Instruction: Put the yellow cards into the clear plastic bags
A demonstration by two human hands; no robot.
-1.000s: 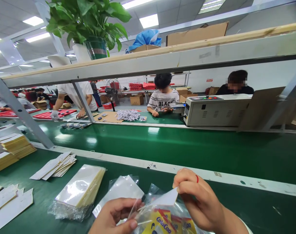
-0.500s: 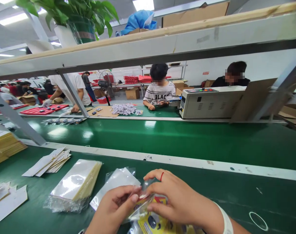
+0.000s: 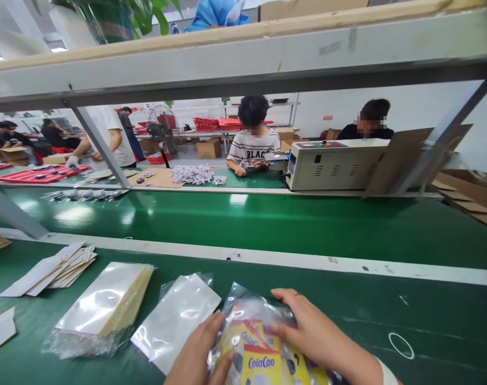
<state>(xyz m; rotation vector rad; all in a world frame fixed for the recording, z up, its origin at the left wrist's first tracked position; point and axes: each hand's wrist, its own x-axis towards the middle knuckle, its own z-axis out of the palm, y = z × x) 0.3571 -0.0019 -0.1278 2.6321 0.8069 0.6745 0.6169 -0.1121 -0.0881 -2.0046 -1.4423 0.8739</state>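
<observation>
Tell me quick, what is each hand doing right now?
Left hand: gripping the left edge of the clear ColaCao packet.
Right hand: fingers spread flat, pressing on the packet's top.
</observation>
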